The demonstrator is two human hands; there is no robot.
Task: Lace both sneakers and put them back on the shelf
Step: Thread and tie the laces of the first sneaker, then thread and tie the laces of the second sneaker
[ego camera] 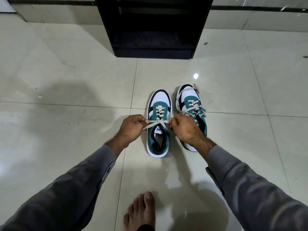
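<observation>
Two teal, white and black sneakers stand side by side on the tiled floor, toes pointing away from me. The left sneaker [158, 130] has its white lace [158, 122] crossed over the tongue. My left hand [131, 129] pinches one lace end at the shoe's left side. My right hand [185, 129] pinches the other end at its right side, and the lace is stretched between them. The right sneaker [190, 104] sits partly behind my right hand, its loose lace [185, 90] draped over the toe.
A black shelf unit [154, 27] stands on the floor straight ahead, its low compartment open toward me. My bare foot [141, 212] rests on the tiles near the bottom edge. Glossy floor tiles [66, 90] spread out on all sides.
</observation>
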